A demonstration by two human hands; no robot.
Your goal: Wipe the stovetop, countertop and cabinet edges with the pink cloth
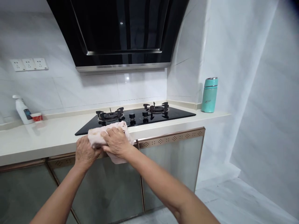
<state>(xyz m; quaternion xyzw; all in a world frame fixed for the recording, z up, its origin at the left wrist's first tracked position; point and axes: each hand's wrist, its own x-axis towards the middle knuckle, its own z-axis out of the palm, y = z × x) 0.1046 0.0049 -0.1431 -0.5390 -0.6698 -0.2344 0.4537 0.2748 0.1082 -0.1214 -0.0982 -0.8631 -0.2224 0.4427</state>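
A pale pink cloth (95,136), bunched and folded, is held in front of the counter edge by the black gas cooktop (177,113). My right hand (116,141) lies over the cloth with its fingers curled onto it. On the cloth's left end, my left hand (86,152) is closed, its fingertips partly hidden behind the fabric. Part of the cloth hangs below my right hand in front of the cabinet doors. Two burners with black pan supports and two knobs (132,117) stand just beyond the cloth.
A black range hood (123,31) overhangs the cooktop. On the white counter (56,132), a white spray bottle (22,110) and a red-and-white cup (36,117) stand at the left. A turquoise flask (209,96) stands at the right end. Glass-fronted cabinets (170,168) sit below.
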